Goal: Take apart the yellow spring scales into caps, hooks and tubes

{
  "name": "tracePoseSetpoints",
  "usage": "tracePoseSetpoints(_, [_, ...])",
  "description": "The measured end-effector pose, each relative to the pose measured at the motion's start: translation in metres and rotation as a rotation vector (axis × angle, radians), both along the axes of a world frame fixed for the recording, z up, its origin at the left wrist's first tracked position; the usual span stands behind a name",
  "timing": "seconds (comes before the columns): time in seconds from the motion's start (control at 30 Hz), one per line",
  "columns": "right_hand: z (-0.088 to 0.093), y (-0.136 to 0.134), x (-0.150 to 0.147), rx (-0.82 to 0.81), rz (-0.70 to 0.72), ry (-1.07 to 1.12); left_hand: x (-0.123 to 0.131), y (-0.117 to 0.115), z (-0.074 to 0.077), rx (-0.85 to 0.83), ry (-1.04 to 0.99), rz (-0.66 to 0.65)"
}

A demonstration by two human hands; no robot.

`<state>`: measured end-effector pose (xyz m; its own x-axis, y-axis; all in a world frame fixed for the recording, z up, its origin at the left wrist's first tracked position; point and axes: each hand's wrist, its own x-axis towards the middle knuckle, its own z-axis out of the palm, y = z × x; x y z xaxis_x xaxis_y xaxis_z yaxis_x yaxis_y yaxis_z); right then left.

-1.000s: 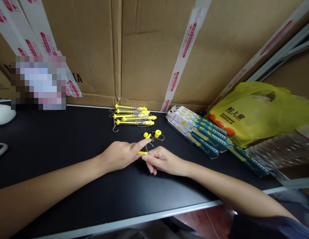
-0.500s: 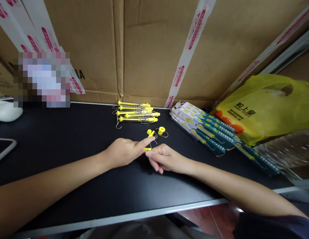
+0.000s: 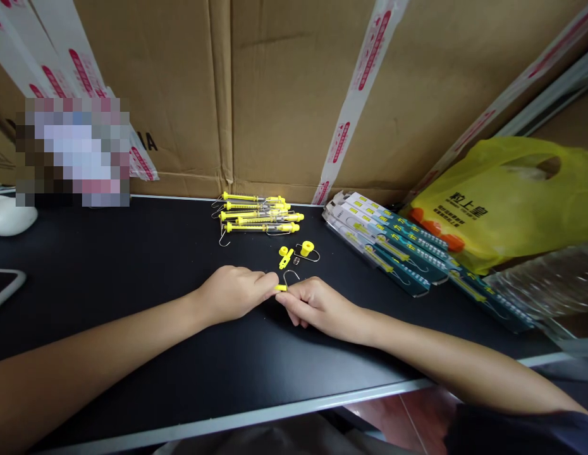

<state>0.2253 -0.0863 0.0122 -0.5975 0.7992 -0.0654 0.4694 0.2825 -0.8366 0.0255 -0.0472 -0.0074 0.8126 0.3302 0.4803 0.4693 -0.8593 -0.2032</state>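
My left hand [image 3: 237,292] is closed, thumb and finger pinching a small yellow plastic piece [image 3: 281,288] mostly hidden by the fingers. Meeting it from the other side, my right hand [image 3: 317,303] pinches a metal hook [image 3: 291,272] whose bent end curves above the fingertips. Hook and yellow piece meet between my hands; how they join is hidden. Just beyond lie a slotted yellow part [image 3: 286,258], a small yellow ring [image 3: 283,251], a little coil spring [image 3: 296,260] and a yellow cap [image 3: 307,248] with a wire loop [image 3: 317,256].
Several yellow tubular spring scales [image 3: 263,227] lie in a row at the back. To the right are several printed boxes [image 3: 393,243] and a yellow plastic bag [image 3: 521,202]. A phone [image 3: 4,284] rests at the left edge. Cardboard [image 3: 275,95] walls off the back.
My left index finger has drawn back from over the loose parts, uncovering the slotted part and spring. The hook's curved end now points up and right above my right hand.
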Motion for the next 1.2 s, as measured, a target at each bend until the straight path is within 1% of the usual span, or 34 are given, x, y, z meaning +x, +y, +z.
tracePoseSetpoints(0.17, [0.001,0.001,-0.001,-0.122,0.030,0.065,0.000,0.000,0.000,-0.015,0.006,0.008])
tracePoseSetpoints(0.2, [0.001,0.001,-0.001,-0.102,0.028,0.058,0.000,0.000,0.000,-0.014,0.009,0.012])
tracePoseSetpoints(0.3, [0.002,0.002,0.000,0.067,0.014,-0.004,0.000,0.000,0.000,0.002,0.012,0.021])
tracePoseSetpoints(0.33, [0.002,0.002,0.000,0.078,0.015,-0.007,0.000,0.000,0.000,0.004,0.010,0.021])
tracePoseSetpoints(0.37, [0.002,0.002,0.000,0.042,0.024,0.008,0.000,0.000,0.000,0.001,0.009,0.020])
tracePoseSetpoints(0.47, [0.001,0.003,0.000,-0.166,0.055,0.093,0.000,-0.001,0.000,-0.029,0.016,0.026])
tracePoseSetpoints(0.5, [0.000,0.003,0.000,-0.188,0.055,0.103,0.000,-0.001,0.001,-0.034,0.023,0.032])
tracePoseSetpoints(0.53, [0.000,0.002,0.000,-0.166,0.048,0.098,0.000,-0.002,0.002,-0.032,0.036,0.040])
tracePoseSetpoints(0.67, [0.003,0.000,0.002,0.071,0.039,0.034,-0.001,-0.006,0.008,-0.015,0.109,0.083])
tracePoseSetpoints(0.7, [0.004,0.000,0.002,0.087,0.046,0.038,-0.001,-0.008,0.010,-0.024,0.129,0.096])
tracePoseSetpoints(0.73, [0.005,0.000,0.002,0.063,0.055,0.056,-0.001,-0.009,0.013,-0.037,0.145,0.108])
tracePoseSetpoints(0.83, [0.006,0.001,0.002,-0.099,0.068,0.134,0.000,-0.015,0.021,-0.111,0.177,0.149])
tracePoseSetpoints(0.87, [0.006,0.001,0.002,-0.117,0.064,0.146,0.000,-0.016,0.023,-0.136,0.184,0.163])
tracePoseSetpoints(0.9, [0.006,0.001,0.003,-0.099,0.057,0.142,0.001,-0.017,0.025,-0.159,0.192,0.176])
tracePoseSetpoints(0.97, [0.006,0.002,0.003,-0.006,0.047,0.104,0.001,-0.019,0.027,-0.187,0.206,0.201])
tracePoseSetpoints(1.03, [0.008,0.002,0.004,0.065,0.066,0.069,0.002,-0.020,0.029,-0.201,0.218,0.216])
tracePoseSetpoints(1.2, [0.013,0.003,0.006,0.156,0.132,0.024,0.004,-0.023,0.035,-0.296,0.242,0.214])
